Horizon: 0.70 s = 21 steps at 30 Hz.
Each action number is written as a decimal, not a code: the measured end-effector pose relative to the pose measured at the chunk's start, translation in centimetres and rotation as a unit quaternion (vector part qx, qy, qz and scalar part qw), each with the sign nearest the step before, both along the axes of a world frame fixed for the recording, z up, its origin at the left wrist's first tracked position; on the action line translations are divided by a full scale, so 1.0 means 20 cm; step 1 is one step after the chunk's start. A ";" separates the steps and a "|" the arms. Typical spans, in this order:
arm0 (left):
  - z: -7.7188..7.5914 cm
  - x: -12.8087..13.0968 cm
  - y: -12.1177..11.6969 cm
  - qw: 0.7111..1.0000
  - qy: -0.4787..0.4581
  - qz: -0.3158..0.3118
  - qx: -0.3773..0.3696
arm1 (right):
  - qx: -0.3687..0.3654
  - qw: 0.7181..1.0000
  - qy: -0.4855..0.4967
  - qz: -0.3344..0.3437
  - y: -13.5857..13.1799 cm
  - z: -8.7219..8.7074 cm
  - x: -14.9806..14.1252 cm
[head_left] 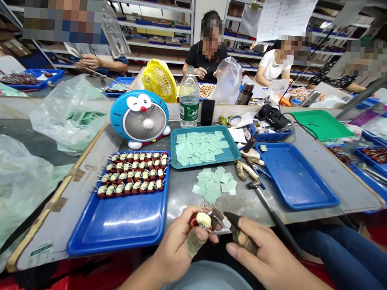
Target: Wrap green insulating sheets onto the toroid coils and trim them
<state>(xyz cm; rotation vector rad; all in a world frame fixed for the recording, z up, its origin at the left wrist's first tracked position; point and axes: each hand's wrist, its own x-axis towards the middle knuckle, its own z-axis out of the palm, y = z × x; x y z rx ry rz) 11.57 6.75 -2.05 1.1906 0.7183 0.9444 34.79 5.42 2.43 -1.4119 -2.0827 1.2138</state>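
My left hand (180,245) pinches a small wire-wound coil (202,220) with a red winding and a pale band, and a worn tan wrap covers one digit. My right hand (265,256) grips a pair of dark-handled pliers (240,236), their metal tips (218,219) touching or just at the coil. Beyond my hands, a blue tray (118,228) holds rows of similar coils (132,174). Loose green paper squares (213,185) lie on the bench, and more fill a teal tray (208,128).
A long-handled hammer (259,198) and pliers (245,168) lie next to a large blue tray (294,176). A cartoon-shaped fan (139,117), water bottle (189,98) and phone (207,112) stand behind. Plastic bags (11,185) lie left. Co-workers (206,53) sit opposite.
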 end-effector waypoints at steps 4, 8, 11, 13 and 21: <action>-0.01 -0.02 0.01 0.999 0.051 0.003 0.013 | 0.030 0.999 -0.032 -0.011 0.03 0.00 0.01; -0.01 -0.03 0.03 0.994 0.094 0.035 0.047 | 0.126 0.987 -0.094 -0.022 0.07 0.00 -0.01; -0.01 -0.04 0.07 0.988 0.105 0.067 0.089 | 0.115 0.990 -0.078 -0.029 0.10 -0.01 -0.05; 0.00 -0.04 0.09 0.979 0.115 0.094 0.139 | 0.095 0.993 -0.069 -0.025 0.11 0.00 -0.08; 0.04 -0.07 0.14 0.943 0.163 0.134 0.258 | 0.129 0.983 -0.133 0.015 0.17 0.07 -0.11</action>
